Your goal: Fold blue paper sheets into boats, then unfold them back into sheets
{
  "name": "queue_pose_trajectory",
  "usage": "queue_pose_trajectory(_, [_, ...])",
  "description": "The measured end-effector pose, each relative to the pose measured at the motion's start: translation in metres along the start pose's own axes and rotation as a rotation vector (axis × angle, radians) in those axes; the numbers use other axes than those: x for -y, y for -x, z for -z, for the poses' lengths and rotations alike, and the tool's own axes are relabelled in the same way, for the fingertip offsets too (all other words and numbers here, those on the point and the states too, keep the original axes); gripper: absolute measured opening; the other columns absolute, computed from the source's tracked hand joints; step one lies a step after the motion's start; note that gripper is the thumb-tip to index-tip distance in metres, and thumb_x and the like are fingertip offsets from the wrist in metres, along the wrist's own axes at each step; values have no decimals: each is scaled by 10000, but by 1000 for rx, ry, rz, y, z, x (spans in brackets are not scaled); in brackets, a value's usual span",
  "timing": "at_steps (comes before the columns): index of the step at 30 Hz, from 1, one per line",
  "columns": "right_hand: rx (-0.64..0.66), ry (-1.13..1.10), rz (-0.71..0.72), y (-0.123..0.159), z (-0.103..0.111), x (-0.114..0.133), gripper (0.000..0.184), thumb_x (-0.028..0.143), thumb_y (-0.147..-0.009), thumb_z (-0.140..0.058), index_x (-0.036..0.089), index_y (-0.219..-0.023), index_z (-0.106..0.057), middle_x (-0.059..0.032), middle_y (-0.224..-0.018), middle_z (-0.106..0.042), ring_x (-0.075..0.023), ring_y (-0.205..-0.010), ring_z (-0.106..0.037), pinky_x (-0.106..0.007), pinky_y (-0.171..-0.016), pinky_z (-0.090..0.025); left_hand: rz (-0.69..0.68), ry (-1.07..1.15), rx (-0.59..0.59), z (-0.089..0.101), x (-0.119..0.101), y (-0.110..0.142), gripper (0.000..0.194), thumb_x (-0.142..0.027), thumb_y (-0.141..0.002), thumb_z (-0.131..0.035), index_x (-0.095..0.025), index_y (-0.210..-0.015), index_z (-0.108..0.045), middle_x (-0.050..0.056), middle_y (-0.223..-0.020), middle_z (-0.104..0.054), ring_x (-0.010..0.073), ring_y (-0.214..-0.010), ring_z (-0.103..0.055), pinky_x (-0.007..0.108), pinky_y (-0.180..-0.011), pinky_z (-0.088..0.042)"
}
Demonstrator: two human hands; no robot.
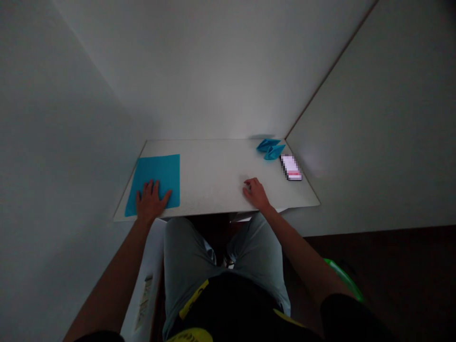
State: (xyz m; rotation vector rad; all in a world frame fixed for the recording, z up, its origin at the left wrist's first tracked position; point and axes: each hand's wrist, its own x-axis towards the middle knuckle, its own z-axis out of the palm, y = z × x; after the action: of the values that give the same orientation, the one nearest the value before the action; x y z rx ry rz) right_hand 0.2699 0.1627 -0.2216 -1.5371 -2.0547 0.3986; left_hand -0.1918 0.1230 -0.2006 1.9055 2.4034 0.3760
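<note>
Blue square paper sheet is best steadied by the left hand, fingers spread flat, the right hand empty, grip loosely apart.

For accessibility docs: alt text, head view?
Left hand lies flat on a blue sheet on a white table. Right hand, loosely curled, is right of the sheet; two folded papers and a phone lie farther right.

Paper & cloth are mostly looking matt.
Blue sheet is looking like smooth matt paper; folded blue pcs are showing creased paper. White tabletop is looking smooth; trousers & blk shirt are looking like cloth, green item glossy, plastic-like.
</note>
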Motion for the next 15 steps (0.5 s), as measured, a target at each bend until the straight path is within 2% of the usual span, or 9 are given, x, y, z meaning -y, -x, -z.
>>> queue_pose_trajectory(2, [34,98,57,1,2,1,346,329,-988,-575,172,-1284,-659,-191,-1300,-642,-339,-1258,-598,-514,-1074,-472,7,-11,-2,1,1,3,861,-634,-1035,-399,-78,-1692,-399,200,-1791,-323,391,-1679,-254,643,-1360,-146])
queue_pose_trajectory(5, [-6,165,55,-6,7,-5,443,399,-985,-627,214,-1387,-654,-199,-1494,-555,-371,-1339,-537,-574,-1149,-399,25,-13,-15,1,1,5,867,-651,-1033,-374,-90,-1693,-402,186,-1789,-336,384,-1677,-263,648,-1358,-150])
queue_pose_trajectory(10, [-324,140,-212,-52,25,-40,596,475,-971,-635,285,-1532,-570,-187,-1701,-354,-418,-1389,-492,-671,-1156,-382,27,-21,-26,2,-1,5,874,-658,-1018,-386,-105,-1695,-405,190,-1786,-341,391,-1671,-277,650,-1350,-173])
queue_pose_trajectory(11, [-342,128,-239,-63,30,-49,593,468,-972,-632,273,-1528,-570,-197,-1715,-333,-429,-1407,-489,-674,-1149,-395,27,-23,-25,2,-1,5,867,-648,-1018,-390,-105,-1693,-408,192,-1783,-347,392,-1670,-278,649,-1349,-175])
queue_pose_trajectory(13, [-268,108,-254,-83,39,-62,560,450,-960,-650,230,-1473,-601,-229,-1699,-366,-450,-1433,-498,-663,-1125,-437,32,-24,-27,4,-2,5,853,-628,-1021,-393,-98,-1688,-415,196,-1777,-360,391,-1669,-283,648,-1348,-180])
queue_pose_trajectory(15, [-163,91,-292,-96,45,-69,484,408,-960,-656,193,-1393,-641,-263,-1631,-465,-463,-1408,-549,-663,-1115,-457,32,-22,-36,5,-4,5,835,-613,-1029,-385,-93,-1681,-425,194,-1774,-368,383,-1667,-288,643,-1348,-185])
